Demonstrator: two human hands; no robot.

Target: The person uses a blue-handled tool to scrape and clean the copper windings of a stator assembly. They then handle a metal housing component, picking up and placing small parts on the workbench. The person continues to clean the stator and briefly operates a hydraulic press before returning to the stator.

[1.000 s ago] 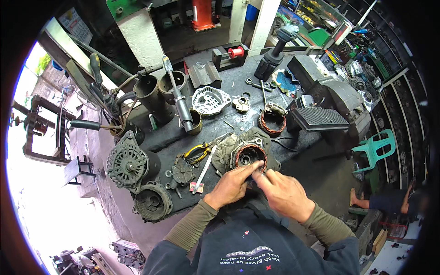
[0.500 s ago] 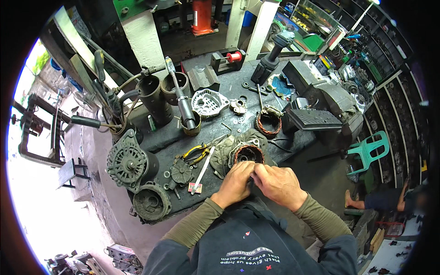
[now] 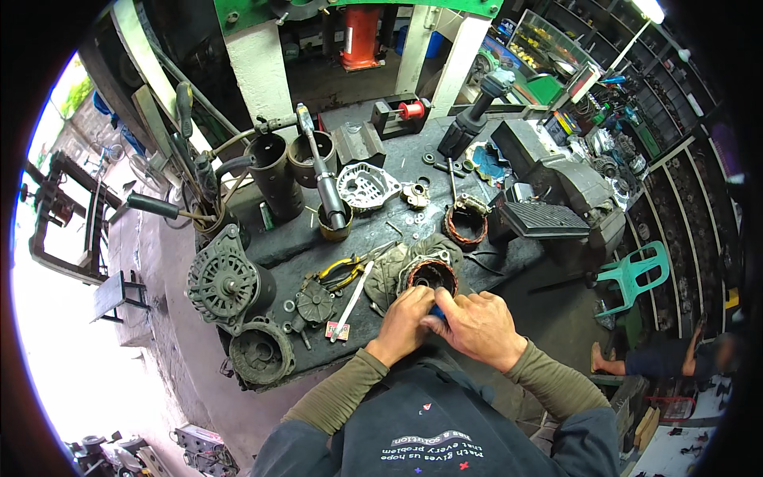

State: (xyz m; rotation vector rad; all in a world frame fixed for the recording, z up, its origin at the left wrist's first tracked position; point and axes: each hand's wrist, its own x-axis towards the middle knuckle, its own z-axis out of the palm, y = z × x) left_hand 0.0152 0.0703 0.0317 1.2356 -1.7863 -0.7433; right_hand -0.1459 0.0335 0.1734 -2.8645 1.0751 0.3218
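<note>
My left hand [image 3: 405, 318] is closed at the near edge of an alternator housing [image 3: 431, 266], whose ring of copper windings faces up. Beside it my right hand [image 3: 483, 327] is also closed, its thumb against the left fingers. A bit of something blue [image 3: 437, 313] shows between the hands; the fingers hide most of it, so its kind is unclear. Under the housing lies a crumpled grey-green rag [image 3: 387, 274]. To its left are yellow-handled pliers [image 3: 343, 273], a white strip-like tool [image 3: 352, 302] and a small red box [image 3: 337, 331].
A large alternator [image 3: 229, 282] and a round metal housing [image 3: 261, 352] occupy the bench's left end. Behind stand metal cups [image 3: 274, 179] with tools. Another copper-wound stator [image 3: 466, 225], an impact wrench [image 3: 477, 115] and a bench vise [image 3: 548, 208] are on the right. A person [image 3: 660, 354] sits beyond.
My right hand has turned slightly, its fingers spreading a little from the left hand. A blue bit now shows between them. The whole view has shifted slightly downward.
</note>
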